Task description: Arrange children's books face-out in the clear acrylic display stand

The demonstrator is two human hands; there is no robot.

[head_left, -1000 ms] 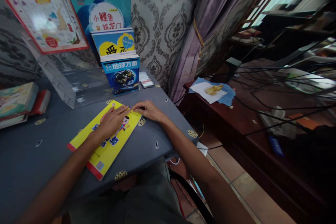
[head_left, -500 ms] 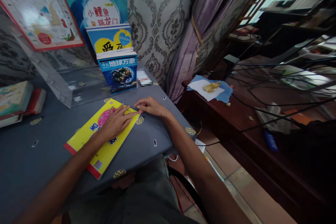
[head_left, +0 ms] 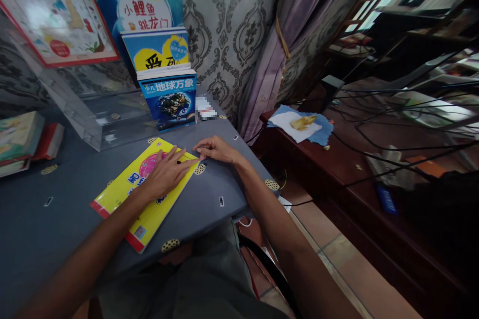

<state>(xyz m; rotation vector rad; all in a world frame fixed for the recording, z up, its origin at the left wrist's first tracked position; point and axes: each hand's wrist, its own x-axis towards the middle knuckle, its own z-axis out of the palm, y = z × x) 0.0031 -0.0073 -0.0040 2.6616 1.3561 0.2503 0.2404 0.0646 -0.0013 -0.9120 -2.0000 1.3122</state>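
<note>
A thin yellow book (head_left: 123,194) with red end strips and a pink circle lies slanted on the grey-covered table. Flat across its upper half rests my left hand (head_left: 167,173), fingers outstretched and slightly spread. At the book's right corner is my right hand (head_left: 215,149), its thumb and curled fingers closed in a pinch on the corner. The hand itself hides part of the fingertips. Beneath my left hand and forearm, part of the cover's printing is covered.
Behind stand a blue earth-picture book (head_left: 172,102) and other upright books in a clear acrylic rack (head_left: 90,127). More books (head_left: 22,139) lie at the left. To the right, a dark red wooden cabinet (head_left: 337,164) carries cables and a blue cloth (head_left: 322,129).
The view has shifted very slightly. Both hands stay at nearly the same places on the yellow book, which has not visibly moved on the table.
</note>
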